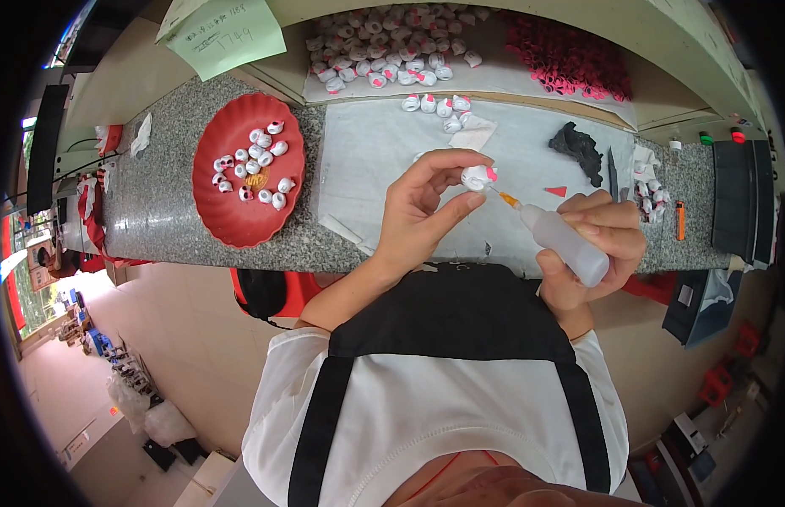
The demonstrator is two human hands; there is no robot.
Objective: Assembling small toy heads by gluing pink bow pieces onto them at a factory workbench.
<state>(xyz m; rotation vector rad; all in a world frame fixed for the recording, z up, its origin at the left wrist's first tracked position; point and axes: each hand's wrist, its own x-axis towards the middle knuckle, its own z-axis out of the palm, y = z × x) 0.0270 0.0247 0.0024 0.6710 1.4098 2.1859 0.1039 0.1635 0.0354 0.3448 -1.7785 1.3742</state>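
Between the thumb and fingers of my left hand (422,203) is a small white figurine (476,177) with a pink patch. My right hand (602,245) wraps round a translucent squeeze bottle (565,245), tilted so that its orange needle tip (508,199) points at the figurine. The tip is at or very near the figurine's lower right side; contact is too small to make out. Both hands are above a white sheet (358,160) on the speckled worktop. Beyond them a short row of similar white pieces (444,107) stands beside a folded tissue (474,133).
A red scalloped plate (208,203) with several white pieces is at left. Under the shelf lie many white pieces (384,51) and a heap of pink parts (570,59). To the right are a crumpled black cloth (578,152), a small red triangle (556,192) and an orange stick-like item (680,221).
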